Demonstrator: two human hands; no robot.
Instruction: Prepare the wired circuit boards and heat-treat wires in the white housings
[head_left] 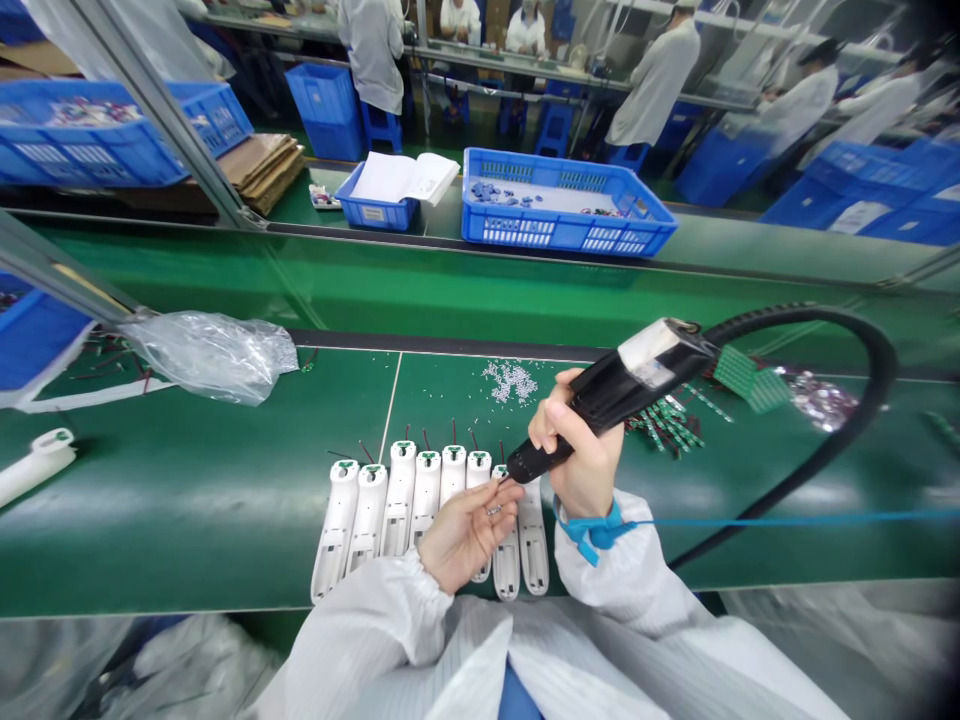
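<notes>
My right hand (581, 450) is wrapped round a black electric screwdriver (619, 385) with a pale label, tilted so its tip points down and left. My left hand (472, 530) lies palm up under that tip and holds a few small screws (493, 511) in its cupped fingers. The thumb and fingertips are close to the bit; whether they touch it I cannot tell. Below and around my left hand, several white elongated plastic housings (343, 520) lie side by side, with small green boards and thin wires at their far ends. My left hand hides parts of some.
Loose screws (510, 382) are heaped beyond the housings. Right of them lie green circuit strips (667, 425) and the screwdriver's looping black cable (877, 380). A plastic bag (217, 350) and another white housing (37, 465) lie left. Blue baskets (562, 205) stand on the back shelf.
</notes>
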